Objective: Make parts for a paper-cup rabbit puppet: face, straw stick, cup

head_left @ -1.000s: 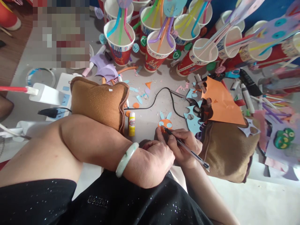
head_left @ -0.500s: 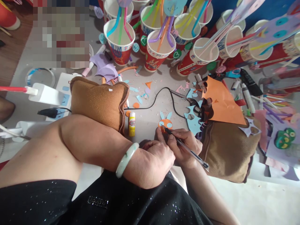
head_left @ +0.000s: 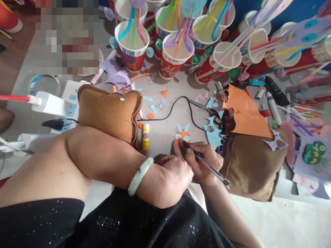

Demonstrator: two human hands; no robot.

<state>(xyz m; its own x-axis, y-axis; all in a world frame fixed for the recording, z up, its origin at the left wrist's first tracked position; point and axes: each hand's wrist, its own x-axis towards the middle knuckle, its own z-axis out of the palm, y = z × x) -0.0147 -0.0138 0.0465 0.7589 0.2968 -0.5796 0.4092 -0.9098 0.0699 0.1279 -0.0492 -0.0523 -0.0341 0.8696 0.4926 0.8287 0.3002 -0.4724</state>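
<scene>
Left hand point(head_left: 178, 171) on one two-eared cutout point(head_left: 182, 134), right hand point(head_left: 211, 155) around one pen point(head_left: 207, 163)

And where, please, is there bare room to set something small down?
A small patch lies bare between the glue stick and the orange face, nearer than the cable. Crowded: cups at the back, paper scraps at right.

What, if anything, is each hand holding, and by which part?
Right hand: a clear pen, fingers gripping near its writing end. Left hand: one finger at the edge of the orange paper face; whether the curled fingers hold anything, can't tell.
</scene>
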